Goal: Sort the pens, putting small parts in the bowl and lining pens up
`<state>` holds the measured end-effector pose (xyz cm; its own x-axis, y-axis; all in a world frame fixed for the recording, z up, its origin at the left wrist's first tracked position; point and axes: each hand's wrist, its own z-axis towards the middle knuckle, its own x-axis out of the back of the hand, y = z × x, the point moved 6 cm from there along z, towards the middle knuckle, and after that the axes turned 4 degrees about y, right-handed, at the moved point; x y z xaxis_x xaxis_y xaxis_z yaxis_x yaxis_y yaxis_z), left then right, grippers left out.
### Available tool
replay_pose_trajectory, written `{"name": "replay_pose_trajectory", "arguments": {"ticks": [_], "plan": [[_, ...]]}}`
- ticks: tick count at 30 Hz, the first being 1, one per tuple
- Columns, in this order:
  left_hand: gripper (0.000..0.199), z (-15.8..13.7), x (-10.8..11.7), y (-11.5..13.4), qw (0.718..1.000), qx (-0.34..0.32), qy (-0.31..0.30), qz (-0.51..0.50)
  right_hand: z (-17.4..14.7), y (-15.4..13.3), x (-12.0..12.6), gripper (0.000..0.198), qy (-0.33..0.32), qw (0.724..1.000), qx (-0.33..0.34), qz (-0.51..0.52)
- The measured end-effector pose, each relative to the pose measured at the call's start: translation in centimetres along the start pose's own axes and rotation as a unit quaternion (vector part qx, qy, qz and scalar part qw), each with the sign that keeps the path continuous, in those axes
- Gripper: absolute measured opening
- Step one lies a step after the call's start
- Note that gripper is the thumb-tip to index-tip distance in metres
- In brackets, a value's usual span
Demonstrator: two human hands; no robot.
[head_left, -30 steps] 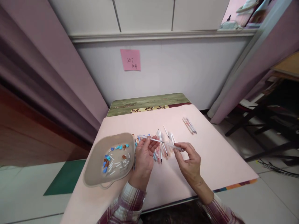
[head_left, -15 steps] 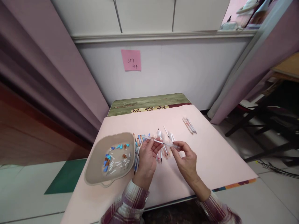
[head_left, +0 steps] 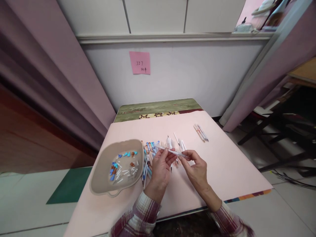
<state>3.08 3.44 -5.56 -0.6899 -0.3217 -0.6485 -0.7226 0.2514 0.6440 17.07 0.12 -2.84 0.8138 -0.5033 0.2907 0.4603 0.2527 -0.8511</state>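
**A slim pen (head_left: 178, 153) held above a pink table (head_left: 229, 168)**

We are at a table whose pale pink cover leaves a green patterned strip (head_left: 158, 108) showing at the far end. Behind it rises a white wall (head_left: 185, 75) with a pink note (head_left: 140, 63) stuck on it, and above that we see a ledge (head_left: 158, 38). Purple curtains (head_left: 61, 62) hang on either side. On the tiled floor (head_left: 27, 197) we notice a green mat (head_left: 67, 189) to the left and black cables (head_left: 293, 179) to the right.

At the left of the table sits a beige basin (head_left: 92, 181) holding small blue, brown and white bits (head_left: 119, 171). Just beside it lies a heap of colourful pens (head_left: 149, 147), partly hidden by our left hand (head_left: 160, 168). More white sticks (head_left: 183, 144) lie beyond our fingers, and a small row of pens (head_left: 200, 133) rests apart, towards the far right.

We hold the slim pen between both hands, over the loose pieces: the left fingers close around one part, while our right hand (head_left: 197, 169) pinches the other end.
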Motion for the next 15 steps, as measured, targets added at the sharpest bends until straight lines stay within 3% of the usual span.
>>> {"name": "replay_pose_trajectory", "arguments": {"ticks": [4,9,13,15], "plan": [[0.024,-0.02,0.11,0.26,1.0,-0.013,-0.003,0.006,-0.08,0.08,-0.08,0.021,-0.012,1.0,-0.022,-0.015],[0.026,0.12,0.04,0.68,0.999,-0.028,-0.002,0.017,-0.06,0.69,-0.91,0.031,-0.099,0.992,-0.069,-0.039],[0.026,0.52,0.44,0.79,0.999,-0.032,0.011,0.015,0.01,0.83,-0.93,0.034,-0.077,0.995,-0.059,-0.005],[0.026,0.67,0.62,0.69,0.999,-0.033,0.014,0.015,-0.05,0.9,-0.93,0.026,-0.073,0.996,-0.05,-0.011]]}}
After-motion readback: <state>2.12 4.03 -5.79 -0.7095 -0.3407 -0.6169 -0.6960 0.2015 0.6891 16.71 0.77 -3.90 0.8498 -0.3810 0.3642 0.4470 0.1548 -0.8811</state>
